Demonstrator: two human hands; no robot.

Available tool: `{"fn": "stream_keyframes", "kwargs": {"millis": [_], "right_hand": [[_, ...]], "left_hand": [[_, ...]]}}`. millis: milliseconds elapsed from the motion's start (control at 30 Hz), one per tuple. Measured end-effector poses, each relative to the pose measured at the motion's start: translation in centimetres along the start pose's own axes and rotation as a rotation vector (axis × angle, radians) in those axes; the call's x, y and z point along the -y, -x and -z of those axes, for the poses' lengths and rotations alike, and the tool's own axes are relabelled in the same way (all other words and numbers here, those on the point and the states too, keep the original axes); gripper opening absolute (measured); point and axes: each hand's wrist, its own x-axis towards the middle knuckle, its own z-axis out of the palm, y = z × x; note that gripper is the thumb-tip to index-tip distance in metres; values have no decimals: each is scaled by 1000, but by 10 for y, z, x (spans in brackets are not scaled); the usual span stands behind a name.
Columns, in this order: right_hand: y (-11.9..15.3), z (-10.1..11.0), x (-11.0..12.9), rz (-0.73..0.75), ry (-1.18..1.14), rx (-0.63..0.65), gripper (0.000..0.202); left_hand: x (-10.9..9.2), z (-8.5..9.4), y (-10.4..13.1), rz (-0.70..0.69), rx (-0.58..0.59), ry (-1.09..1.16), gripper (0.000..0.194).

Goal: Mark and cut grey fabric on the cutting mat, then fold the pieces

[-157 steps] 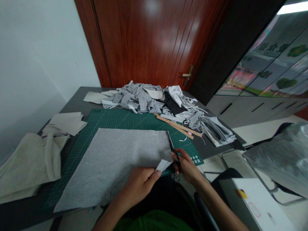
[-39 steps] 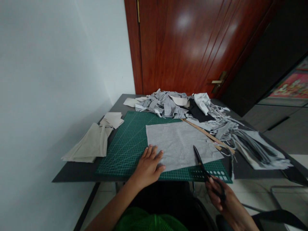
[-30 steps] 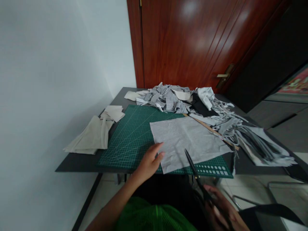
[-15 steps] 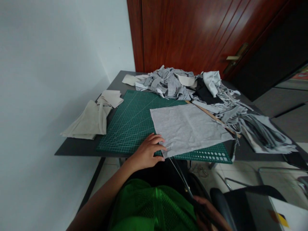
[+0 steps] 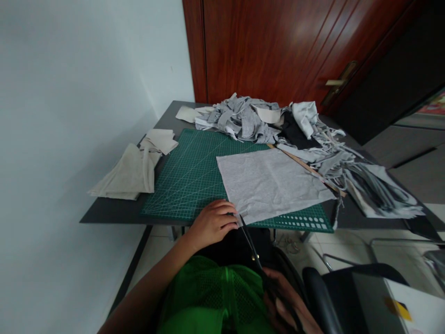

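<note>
A light grey piece of fabric lies flat on the green cutting mat, slightly wrinkled. At its near left corner, my left hand grips the edge with thumb and fingers drawn together. My right hand is closed round the black handles of long scissors, low in front of my body. The blades point up and away, their tips at the fabric's corner beside my left fingertips. One blade lies over the fabric; the other is partly hidden.
A wooden ruler lies along the fabric's far right side. Heaped grey scraps cover the table's back. Folded grey strips sit at right, beige folded cloth at left. A black chair stands at lower right.
My right hand has brought the scissors up and to the left, so the tips now reach over the fabric's corner. My left fingers have drawn closer together there.
</note>
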Motion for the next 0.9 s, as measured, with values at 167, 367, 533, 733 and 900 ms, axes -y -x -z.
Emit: {"fn": "stream_keyframes", "kwargs": {"millis": [167,367,533,733,900], "right_hand": [[-4,-30,3,-51,-132,-64,59],[-5,-30,8,-37,-135,-52,55],[-6,-26,12,-86,-188,-89,58],[-10,-29,8,-120,-150,-39,62],[-8,-34,10,-118,-173,-86,60]], "left_hand": [[-9,-5,11,-3,-57,-122,10],[-15,-16,20,-25,-207,-235,9],[-14,-18,21,-50,-262,-245,11],[-14,-18,21,-64,-276,-253,9],[-13,-19,23,-71,-273,-255,8]]}}
